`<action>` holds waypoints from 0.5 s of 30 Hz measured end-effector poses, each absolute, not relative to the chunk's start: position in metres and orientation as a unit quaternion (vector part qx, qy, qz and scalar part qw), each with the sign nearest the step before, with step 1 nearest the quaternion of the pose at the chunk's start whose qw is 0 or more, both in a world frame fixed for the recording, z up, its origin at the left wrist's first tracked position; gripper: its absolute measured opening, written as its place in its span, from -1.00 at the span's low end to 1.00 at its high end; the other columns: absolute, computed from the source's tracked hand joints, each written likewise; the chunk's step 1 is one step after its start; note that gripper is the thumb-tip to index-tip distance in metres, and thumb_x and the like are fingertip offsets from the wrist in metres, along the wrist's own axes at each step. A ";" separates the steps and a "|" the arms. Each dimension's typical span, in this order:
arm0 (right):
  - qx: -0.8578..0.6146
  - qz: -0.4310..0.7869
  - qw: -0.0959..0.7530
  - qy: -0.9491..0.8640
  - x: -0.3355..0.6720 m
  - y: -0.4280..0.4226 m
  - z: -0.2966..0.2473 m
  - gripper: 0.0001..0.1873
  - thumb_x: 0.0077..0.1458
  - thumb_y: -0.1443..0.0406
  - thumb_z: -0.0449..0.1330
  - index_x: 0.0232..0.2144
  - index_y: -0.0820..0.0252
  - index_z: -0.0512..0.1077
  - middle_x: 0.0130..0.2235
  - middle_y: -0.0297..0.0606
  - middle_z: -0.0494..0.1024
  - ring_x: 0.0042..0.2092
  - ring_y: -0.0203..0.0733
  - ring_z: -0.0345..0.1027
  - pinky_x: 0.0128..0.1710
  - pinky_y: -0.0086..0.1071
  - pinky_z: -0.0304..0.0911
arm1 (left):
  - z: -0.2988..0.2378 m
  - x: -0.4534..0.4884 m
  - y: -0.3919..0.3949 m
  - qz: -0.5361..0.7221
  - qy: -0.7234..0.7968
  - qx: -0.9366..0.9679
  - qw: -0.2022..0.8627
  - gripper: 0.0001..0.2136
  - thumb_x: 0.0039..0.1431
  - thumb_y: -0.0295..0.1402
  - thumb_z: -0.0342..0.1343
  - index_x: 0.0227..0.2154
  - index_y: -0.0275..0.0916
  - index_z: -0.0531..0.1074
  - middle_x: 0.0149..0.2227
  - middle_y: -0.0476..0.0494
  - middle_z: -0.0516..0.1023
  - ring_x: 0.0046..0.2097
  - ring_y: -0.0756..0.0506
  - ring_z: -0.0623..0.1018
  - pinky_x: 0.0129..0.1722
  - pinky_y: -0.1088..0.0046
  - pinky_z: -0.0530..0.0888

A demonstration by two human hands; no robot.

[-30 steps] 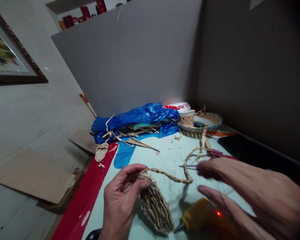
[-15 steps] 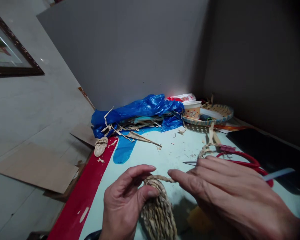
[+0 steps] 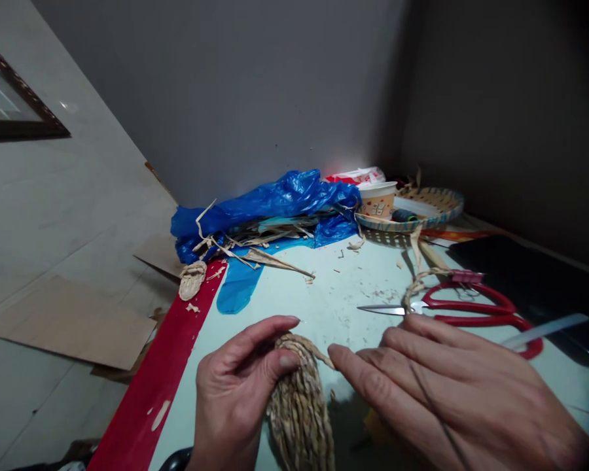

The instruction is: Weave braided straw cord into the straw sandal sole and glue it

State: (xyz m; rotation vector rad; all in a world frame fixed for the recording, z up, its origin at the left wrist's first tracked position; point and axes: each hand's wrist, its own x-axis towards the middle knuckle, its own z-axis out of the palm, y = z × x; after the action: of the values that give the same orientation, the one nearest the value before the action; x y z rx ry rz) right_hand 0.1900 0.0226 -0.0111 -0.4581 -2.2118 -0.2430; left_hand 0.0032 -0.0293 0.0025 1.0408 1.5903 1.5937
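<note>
My left hand [image 3: 235,392] is closed around the top end of a woven straw piece [image 3: 302,412] shaped like a small shoe sole, thumb pressed on its rim. My right hand [image 3: 451,399] lies over the braided straw cord that runs from the piece, fingers stretched forward, index fingertip close to the weave. The cord [image 3: 415,284] reappears beyond my fingers and crosses red-handled scissors [image 3: 471,311] lying on the pale green table [image 3: 334,294]. The part of the cord under my right hand is hidden.
A blue plastic bag [image 3: 275,209] with dry straw strips lies at the back. A round woven tray [image 3: 432,206] holds a paper cup [image 3: 377,199]. A small woven straw piece [image 3: 192,280] rests on the table's red edge [image 3: 152,386]. Cardboard sheets [image 3: 69,324] lie on the floor.
My right hand drew back from the scissors to the woven piece and covered the cord and the yellow glue gun. The view tilted down; my left hand kept its grip.
</note>
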 end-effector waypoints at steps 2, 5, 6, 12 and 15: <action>-0.185 -0.082 0.380 -0.903 0.191 0.020 -0.011 -0.69 0.44 0.50 -0.13 -0.03 0.32 0.40 -0.38 -0.34 0.53 -0.36 -0.21 0.39 -0.24 -0.19 0.20 | 0.001 0.000 -0.029 0.603 0.607 0.400 0.328 -0.87 -0.07 -0.34 0.43 -0.38 -0.01 0.74 -0.46 -0.02 0.73 -0.43 -0.04 0.63 -0.42 0.64 0.54; -0.169 -0.077 0.364 -0.913 0.191 0.019 -0.010 -0.69 0.41 0.51 -0.10 -0.06 0.37 0.44 -0.41 -0.31 0.50 -0.39 -0.20 0.35 -0.31 -0.22 0.21 | -0.002 -0.002 -0.030 0.604 0.606 0.396 0.333 -0.85 -0.04 -0.31 0.44 -0.34 -0.01 0.74 -0.45 -0.01 0.72 -0.42 -0.01 0.62 -0.40 0.67 0.53; -0.166 -0.077 0.371 -0.911 0.190 0.019 -0.009 -0.67 0.40 0.52 -0.10 -0.08 0.39 0.46 -0.42 -0.30 0.49 -0.41 -0.19 0.33 -0.34 -0.23 0.21 | -0.003 -0.002 -0.030 0.602 0.605 0.398 0.337 -0.85 -0.03 -0.30 0.44 -0.33 -0.01 0.73 -0.45 0.00 0.72 -0.42 0.00 0.61 -0.40 0.68 0.53; -0.181 -0.051 0.383 -0.904 0.181 0.015 -0.012 -0.55 0.35 0.54 -0.15 -0.18 0.38 0.56 -0.42 -0.27 0.53 -0.43 -0.19 0.36 -0.38 -0.25 0.27 | -0.006 -0.002 -0.031 0.603 0.604 0.392 0.344 -0.86 -0.01 -0.33 0.44 -0.32 -0.03 0.72 -0.38 0.02 0.74 -0.37 0.05 0.63 -0.39 0.78 0.49; -0.198 -0.077 0.389 -0.896 0.177 0.013 -0.014 -0.54 0.32 0.54 -0.15 -0.24 0.34 0.56 -0.45 -0.25 0.53 -0.45 -0.19 0.37 -0.39 -0.27 0.28 | -0.007 -0.002 -0.028 0.603 0.603 0.394 0.344 -0.86 0.01 -0.37 0.43 -0.32 -0.03 0.72 -0.35 0.04 0.75 -0.36 0.07 0.64 -0.36 0.80 0.49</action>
State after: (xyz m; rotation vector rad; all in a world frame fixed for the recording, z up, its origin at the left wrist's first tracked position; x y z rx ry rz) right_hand 0.1770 0.0125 -0.0140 -0.5035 -2.2796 -0.1958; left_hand -0.0018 -0.0281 -0.0065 1.0228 1.5655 1.5662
